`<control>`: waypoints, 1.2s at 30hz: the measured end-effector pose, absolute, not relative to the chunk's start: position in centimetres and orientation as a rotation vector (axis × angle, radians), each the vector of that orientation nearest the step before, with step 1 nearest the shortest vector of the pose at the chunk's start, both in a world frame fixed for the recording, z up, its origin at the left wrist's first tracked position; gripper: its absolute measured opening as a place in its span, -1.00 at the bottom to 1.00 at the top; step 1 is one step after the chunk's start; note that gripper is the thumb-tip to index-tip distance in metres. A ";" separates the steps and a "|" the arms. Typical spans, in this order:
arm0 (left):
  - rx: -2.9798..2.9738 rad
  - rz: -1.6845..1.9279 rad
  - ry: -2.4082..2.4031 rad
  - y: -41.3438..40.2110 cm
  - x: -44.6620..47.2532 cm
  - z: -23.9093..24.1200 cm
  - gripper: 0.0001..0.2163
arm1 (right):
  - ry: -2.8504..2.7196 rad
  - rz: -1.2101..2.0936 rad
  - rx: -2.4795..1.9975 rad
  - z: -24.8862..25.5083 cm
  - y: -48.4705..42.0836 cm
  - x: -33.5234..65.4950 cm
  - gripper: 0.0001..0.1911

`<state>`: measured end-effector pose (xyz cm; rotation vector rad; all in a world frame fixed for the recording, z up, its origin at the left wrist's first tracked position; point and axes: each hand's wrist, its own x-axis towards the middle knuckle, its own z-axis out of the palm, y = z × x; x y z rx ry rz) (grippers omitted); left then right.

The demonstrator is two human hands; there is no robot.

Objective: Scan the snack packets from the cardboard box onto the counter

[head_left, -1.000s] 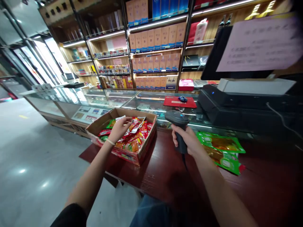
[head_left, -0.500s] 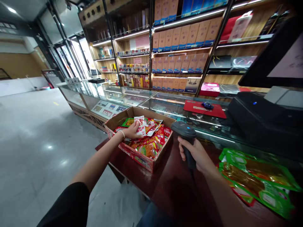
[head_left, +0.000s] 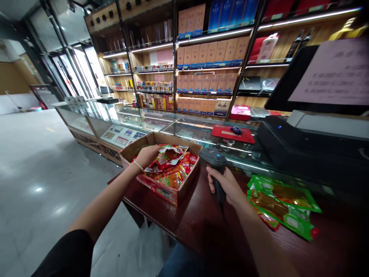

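My right hand point(head_left: 225, 181) is wrapped round the handle of a black barcode scanner point(head_left: 213, 157), which is held upright with a small blue light on top. My left hand point(head_left: 148, 156) is inside an open cardboard box point(head_left: 164, 194) with a red outside, its fingers closed at the edge of a red-and-white snack packet point(head_left: 170, 154). The fingertips are partly hidden. More shiny snack packets point(head_left: 174, 175) fill the box around and under that hand. Right of the scanner, several green snack packets point(head_left: 284, 204) lie overlapping on the dark red tabletop point(head_left: 190, 219).
A glass display counter point(head_left: 155, 119) runs behind the box. On it lie a red mat point(head_left: 245, 135) and a computer mouse point(head_left: 236, 130). A black till machine point(head_left: 282, 150) with a screen point(head_left: 323, 80) stands at the right. Shelves of boxed goods point(head_left: 201, 82) line the back.
The view has swung to the right. My left hand has gone from a white-and-red packet to another packet's edge in the box. My right hand keeps hold of the scanner.
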<state>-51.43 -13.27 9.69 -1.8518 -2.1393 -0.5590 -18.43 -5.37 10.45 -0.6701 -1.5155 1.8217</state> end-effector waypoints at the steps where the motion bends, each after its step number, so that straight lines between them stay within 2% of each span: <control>1: -1.757 -0.728 -2.105 -13.4 -50.9 10.3 -0.72 | -1.509 1.812 -0.674 10.5 -5.3 -17.9 -0.63; 6: -1.409 -1.346 -2.090 -12.4 -47.8 12.3 -0.72 | -1.461 1.754 -0.696 10.4 -5.0 -14.8 -0.64; 13: -1.422 -2.447 -2.129 -10.0 -43.3 11.7 -0.65 | -1.399 1.672 -0.760 10.3 -5.7 -10.6 -0.63; 16: -1.460 -2.697 -2.108 -9.9 -40.4 11.8 -0.63 | -1.372 1.637 -0.787 10.1 -6.2 -8.9 -0.64; 22: -1.532 -2.907 -1.898 -9.6 -31.5 10.5 -0.64 | -1.268 1.421 -0.840 9.1 -7.6 -5.4 -0.64; 28: -1.419 -2.984 -1.851 -5.9 -23.8 3.9 -0.64 | -1.158 1.310 -0.927 7.6 -8.0 -1.8 -0.65; 33: -1.325 -2.831 -2.091 -3.3 -22.7 -1.6 -0.67 | -1.204 1.305 -1.056 6.5 -8.1 0.5 -0.59; 36: -1.470 -2.678 -2.195 -3.1 -23.4 -3.4 -0.66 | -1.234 1.369 -1.121 5.4 -7.9 0.8 -0.56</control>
